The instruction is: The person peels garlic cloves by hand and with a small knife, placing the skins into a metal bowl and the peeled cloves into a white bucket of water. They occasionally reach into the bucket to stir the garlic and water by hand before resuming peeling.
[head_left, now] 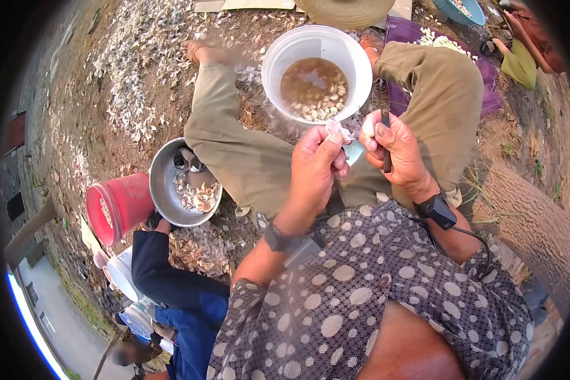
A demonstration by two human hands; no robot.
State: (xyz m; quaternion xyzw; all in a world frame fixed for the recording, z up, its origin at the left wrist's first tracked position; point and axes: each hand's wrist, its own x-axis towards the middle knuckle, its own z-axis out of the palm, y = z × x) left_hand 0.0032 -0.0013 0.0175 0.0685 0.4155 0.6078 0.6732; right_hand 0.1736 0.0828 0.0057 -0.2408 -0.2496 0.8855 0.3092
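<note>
Pinched between the thumb and fingers of my left hand (316, 158) is a garlic clove (340, 131) with pale, papery skin flaring out from it. My right hand (399, 149) is closed round a small knife (386, 161) with a dark handle, its thumb and fingertip pressed together close to the garlic. Both hands are over my lap, a short gap apart. Just beyond them stands a white bucket (274, 95) with brownish water and several peeled cloves (323, 109) in it. Part of a pale blue-green bowl (354, 152) shows behind my hands.
A metal basin (164, 206) with garlic and a red bucket (130, 201) stand at the left, beside a person in dark blue (199, 316). Garlic skins (133, 95) litter the ground. White cloves (446, 41) lie on purple cloth (406, 35); another person (538, 38) sits at the upper right.
</note>
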